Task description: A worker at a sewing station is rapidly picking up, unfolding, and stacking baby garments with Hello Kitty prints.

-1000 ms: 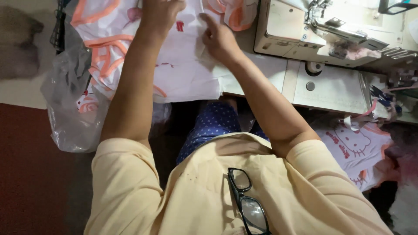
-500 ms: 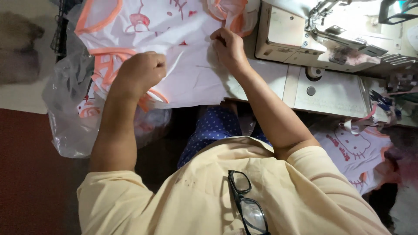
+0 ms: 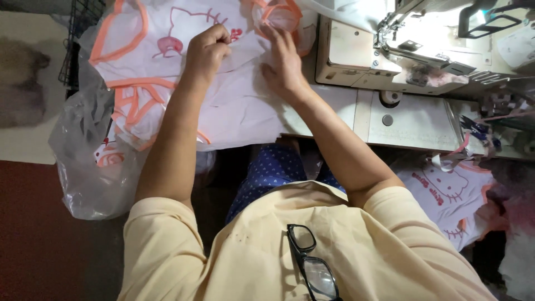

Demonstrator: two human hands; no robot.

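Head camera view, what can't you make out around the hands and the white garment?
- White garment: its top is cut off by the upper frame edge; both hands cover its middle.
- Left hand: fist curled, so whether the fingers pinch cloth is hidden.
- Right hand: palm down, so what lies under it is hidden.
- Sewing machine: needle area washed out by lamp glare.
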